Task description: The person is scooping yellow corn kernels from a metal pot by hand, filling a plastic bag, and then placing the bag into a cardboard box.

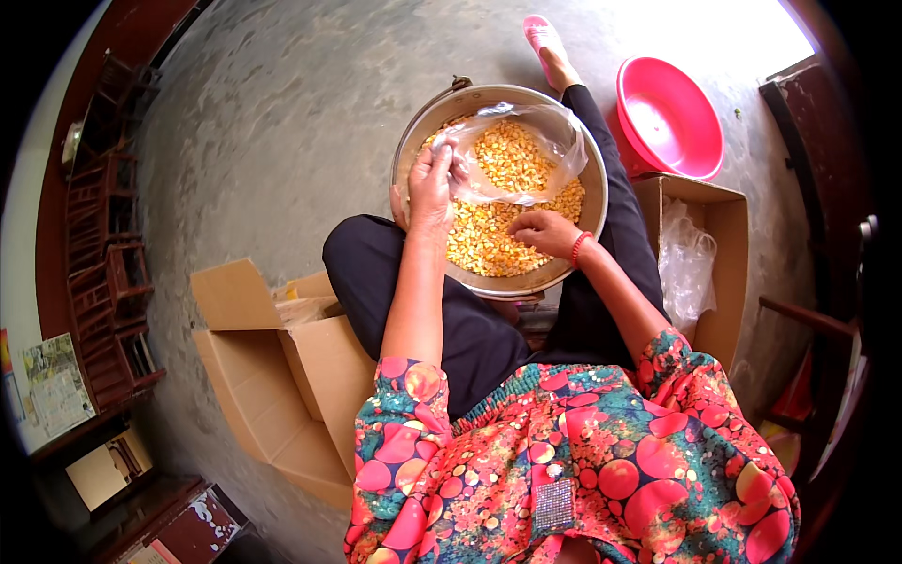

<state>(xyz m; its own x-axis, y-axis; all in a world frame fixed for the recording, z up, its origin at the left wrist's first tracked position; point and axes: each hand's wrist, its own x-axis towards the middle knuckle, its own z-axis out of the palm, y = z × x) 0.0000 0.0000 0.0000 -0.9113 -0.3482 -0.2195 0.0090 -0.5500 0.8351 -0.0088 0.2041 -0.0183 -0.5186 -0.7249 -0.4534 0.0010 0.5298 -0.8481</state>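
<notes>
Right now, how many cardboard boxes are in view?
2: an open cardboard box on the floor at the person's left, and another at the right, holding clear plastic bags. Others may be hidden.

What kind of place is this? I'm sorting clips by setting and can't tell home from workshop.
Probably a home, perhaps a room by an open doorway. The person sits low over a metal basin of yellow kernels on a bare concrete floor, with open cardboard boxes and a pink plastic basin nearby.

Yellow kernels [489,240] in a grey metal basin [594,188]; pink bowl [669,117] upper right; brown cardboard boxes [282,376]; floral red-teal blouse [583,451].
</notes>
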